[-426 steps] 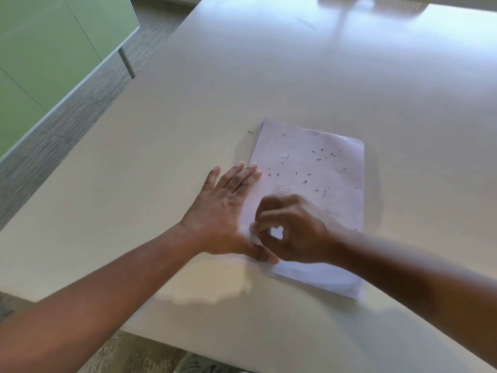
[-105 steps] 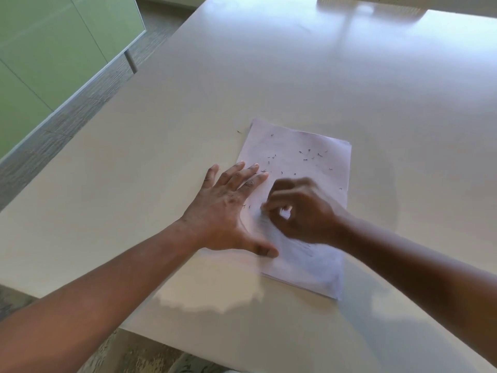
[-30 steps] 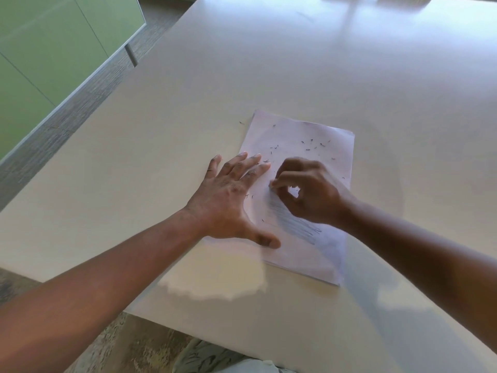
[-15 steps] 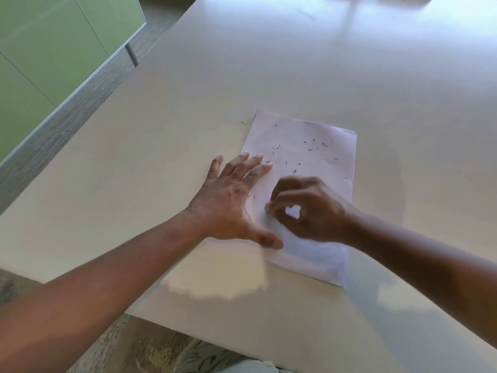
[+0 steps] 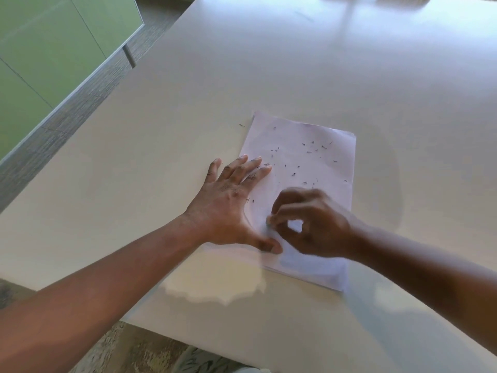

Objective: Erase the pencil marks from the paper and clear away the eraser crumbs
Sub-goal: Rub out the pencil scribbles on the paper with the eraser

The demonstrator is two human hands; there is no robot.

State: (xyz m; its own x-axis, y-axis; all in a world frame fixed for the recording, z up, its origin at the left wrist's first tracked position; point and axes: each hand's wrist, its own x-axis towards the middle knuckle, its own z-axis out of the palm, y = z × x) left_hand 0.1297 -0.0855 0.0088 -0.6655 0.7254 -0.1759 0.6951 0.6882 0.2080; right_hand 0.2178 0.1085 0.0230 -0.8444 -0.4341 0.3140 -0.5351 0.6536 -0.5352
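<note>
Paper pinned flat, right hand rubbing at it

Paper [image 5: 304,168] lies flat on the table [image 5: 295,71], near the front edge, slightly angled. Right hand [image 5: 309,224] sits over the lower middle of the sheet, fingers curled, thumb and fingertips pinched together around something small and pale at the tips, likely the eraser [image 5: 269,221], but motion blur hides most of it and I cannot make out its shape. The hand itself is blurred. Left hand [image 5: 228,205] lies flat with fingers straight and spread, pressing down the sheet's left edge: fingertips and thumb on the paper, heel of the palm on the table. The two hands are just beside each other, thumb of the left nearly touching the right.

Pencil marks: not readable; the area under the right hand is covered, and the lower part of the sheet shows only faint shading. Eraser crumbs [image 5: 309,152], dark little slivers, are scattered across the upper half of the sheet, a few near the left hand's knuckles, one stray crumb [image 5: 241,125] on the table just off the top-left corner.

Both forearms are cut off by the frame edges. Green wall panels [image 5: 53,49] and grey floor [image 5: 88,90] at upper left; patterned fabric at the bottom edge, partly cropped.
</note>
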